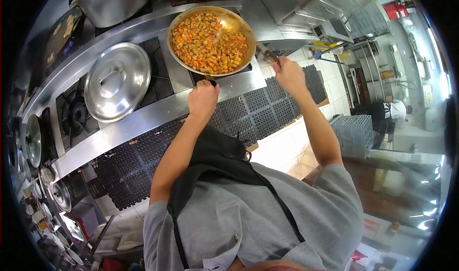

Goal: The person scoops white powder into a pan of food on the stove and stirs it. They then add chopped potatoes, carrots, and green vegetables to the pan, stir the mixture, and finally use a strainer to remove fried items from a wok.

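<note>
A wide frying pan [173,58] sits on the stove, full of diced vegetables [205,41] in orange, green and brown. My left hand [203,99] is closed around the pan's dark handle at the near side. In my right hand [289,74], off the pan's right edge, is the dark grip of a long-handled metal spoon [230,24]. The spoon's round bowl is in the far right part of the pan, over or in the vegetables, and its shaft is blurred. Whether the bowl touches the pan's bottom is hidden.
Left of the pan, a large steel lid [117,82] lies on the burners. Big pots [111,5] stand behind. A flat griddle pan [63,34] holds food at far left. Black rubber mats [138,163] cover the floor. Another person [395,110] is at far right, near a grey crate [352,133].
</note>
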Tool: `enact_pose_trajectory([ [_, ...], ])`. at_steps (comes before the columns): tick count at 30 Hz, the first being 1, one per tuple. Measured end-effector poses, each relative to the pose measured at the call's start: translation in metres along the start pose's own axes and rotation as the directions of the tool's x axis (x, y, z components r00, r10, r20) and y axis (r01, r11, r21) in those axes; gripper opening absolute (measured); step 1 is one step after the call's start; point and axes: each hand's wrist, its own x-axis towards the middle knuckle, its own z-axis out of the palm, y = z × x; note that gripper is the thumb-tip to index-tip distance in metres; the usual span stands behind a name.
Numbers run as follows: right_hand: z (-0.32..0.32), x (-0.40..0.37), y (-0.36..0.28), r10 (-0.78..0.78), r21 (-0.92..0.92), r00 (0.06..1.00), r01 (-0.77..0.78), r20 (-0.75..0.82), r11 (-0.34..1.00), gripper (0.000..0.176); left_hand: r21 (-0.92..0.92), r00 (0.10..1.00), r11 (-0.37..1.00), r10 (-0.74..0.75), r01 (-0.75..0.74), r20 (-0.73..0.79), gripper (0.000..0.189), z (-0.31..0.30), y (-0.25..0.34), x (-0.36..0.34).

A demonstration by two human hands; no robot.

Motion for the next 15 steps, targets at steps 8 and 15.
enact_pose_trajectory([
  [8, 0.027, 0.143, 0.095, -0.241, -0.15, 0.97, 0.237, -0.007, 0.96, 0.027, 0.036, 0.995, 0.996, -0.077, 0.08, -0.07, 0.035, 0.005, 0.01, -0.005],
  [15, 0.071, 0.271, 0.132, -0.413, -0.131, 0.909, 0.404, -0.052, 0.905, 0.027, 0.093, 0.932, 0.934, -0.33, 0.346, -0.149, 0.043, 0.012, 0.047, -0.007],
])
